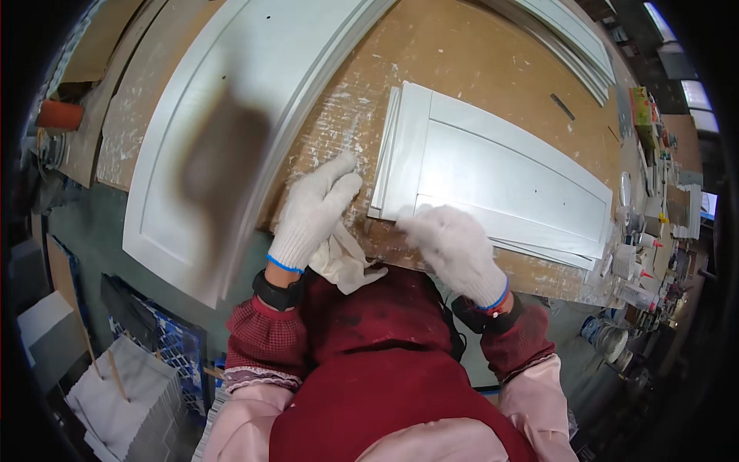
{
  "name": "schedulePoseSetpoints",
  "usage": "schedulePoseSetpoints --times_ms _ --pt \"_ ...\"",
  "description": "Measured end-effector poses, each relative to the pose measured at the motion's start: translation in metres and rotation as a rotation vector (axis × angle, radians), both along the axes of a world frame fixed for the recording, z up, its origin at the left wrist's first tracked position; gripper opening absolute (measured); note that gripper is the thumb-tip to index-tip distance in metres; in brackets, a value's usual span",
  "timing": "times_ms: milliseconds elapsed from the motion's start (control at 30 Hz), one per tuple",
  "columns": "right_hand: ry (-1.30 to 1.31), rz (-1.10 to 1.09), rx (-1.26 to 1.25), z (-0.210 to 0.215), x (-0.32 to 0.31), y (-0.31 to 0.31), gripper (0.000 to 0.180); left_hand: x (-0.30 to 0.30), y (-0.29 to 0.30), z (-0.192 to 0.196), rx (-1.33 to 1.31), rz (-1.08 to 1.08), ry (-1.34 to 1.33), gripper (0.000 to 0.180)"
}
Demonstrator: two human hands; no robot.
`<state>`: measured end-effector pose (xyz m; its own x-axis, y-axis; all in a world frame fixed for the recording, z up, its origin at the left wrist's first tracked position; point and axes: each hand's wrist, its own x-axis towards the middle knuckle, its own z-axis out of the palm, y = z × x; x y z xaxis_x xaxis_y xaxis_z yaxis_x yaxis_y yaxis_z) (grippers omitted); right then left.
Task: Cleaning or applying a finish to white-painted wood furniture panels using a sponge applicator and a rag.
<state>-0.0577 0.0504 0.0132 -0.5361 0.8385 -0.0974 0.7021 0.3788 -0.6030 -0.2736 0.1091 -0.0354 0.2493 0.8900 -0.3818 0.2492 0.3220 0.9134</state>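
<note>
Both my hands wear white knit gloves. My left hand (312, 208) is over the worktable's near edge, its fingers stretched out, left of a stack of panels. A crumpled off-white cloth (342, 266) hangs over the table edge just beneath it; I cannot tell whether the hand touches it. My right hand (458, 250) is at the near left corner of the top white framed panel (500, 173). Its fingers are bent and smeared by motion, and whether they grip the panel is unclear. The panel lies flat on several similar ones, slightly fanned out.
A large white framed panel (185, 123) lies at the left, partly covered by a dark blurred patch. More white panels (573, 38) are stacked at the far right of the paint-spotted brown table (331, 127). Bottles (639, 266) line the right side. Grey sheets (127, 393) stand at lower left.
</note>
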Motion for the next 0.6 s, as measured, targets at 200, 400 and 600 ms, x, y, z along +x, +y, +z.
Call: schedulePoseSetpoints --times_ms 200,400,600 --pt "-0.129 -0.310 0.229 -0.002 -0.004 0.056 0.031 0.010 0.007 0.005 -0.024 0.076 0.000 0.044" --pt "-0.271 -0.269 0.456 -0.015 -0.012 0.090 0.017 0.008 0.006 0.006 -0.110 0.126 -0.073 0.040" --pt "-0.286 0.216 0.185 0.002 -0.024 0.028 0.020 0.005 0.006 0.001 -0.067 0.112 -0.102 0.042"
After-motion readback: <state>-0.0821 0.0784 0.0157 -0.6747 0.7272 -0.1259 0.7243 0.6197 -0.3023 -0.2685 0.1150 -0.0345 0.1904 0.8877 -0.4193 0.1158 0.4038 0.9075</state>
